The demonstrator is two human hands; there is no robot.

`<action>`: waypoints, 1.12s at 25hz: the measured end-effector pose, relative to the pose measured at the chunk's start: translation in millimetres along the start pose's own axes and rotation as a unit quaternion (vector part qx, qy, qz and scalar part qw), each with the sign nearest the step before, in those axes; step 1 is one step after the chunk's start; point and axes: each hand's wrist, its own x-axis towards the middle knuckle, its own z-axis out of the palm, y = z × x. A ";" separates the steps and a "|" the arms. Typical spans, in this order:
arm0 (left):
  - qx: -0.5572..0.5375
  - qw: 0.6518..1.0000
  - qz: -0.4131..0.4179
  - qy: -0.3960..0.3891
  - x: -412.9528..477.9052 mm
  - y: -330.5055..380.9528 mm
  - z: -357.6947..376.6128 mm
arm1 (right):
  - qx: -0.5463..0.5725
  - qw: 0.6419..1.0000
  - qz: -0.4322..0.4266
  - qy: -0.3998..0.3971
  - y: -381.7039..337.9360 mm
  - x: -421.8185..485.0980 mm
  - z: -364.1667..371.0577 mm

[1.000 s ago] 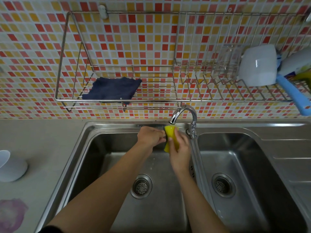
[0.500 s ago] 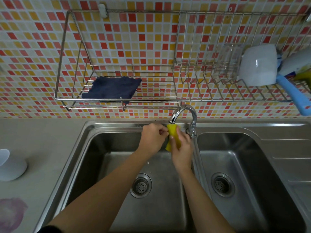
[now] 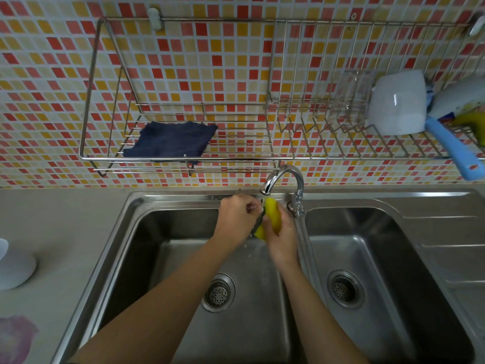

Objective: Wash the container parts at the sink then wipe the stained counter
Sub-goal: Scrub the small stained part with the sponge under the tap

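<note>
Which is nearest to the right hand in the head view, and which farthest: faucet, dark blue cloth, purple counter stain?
1. faucet, directly above the right hand, which holds the yellow sponge.
2. dark blue cloth, up-left on the wall rack.
3. purple stain, far left on the counter.

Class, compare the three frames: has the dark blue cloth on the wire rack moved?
No. The dark blue cloth lies in the same spot on the wire rack, up left of the tap.
</note>
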 end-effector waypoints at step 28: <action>0.041 0.994 -0.019 -0.104 -38.2 -30.1 -24.9 | -0.252 0.956 -0.045 -0.144 -33.2 6.7 -39.3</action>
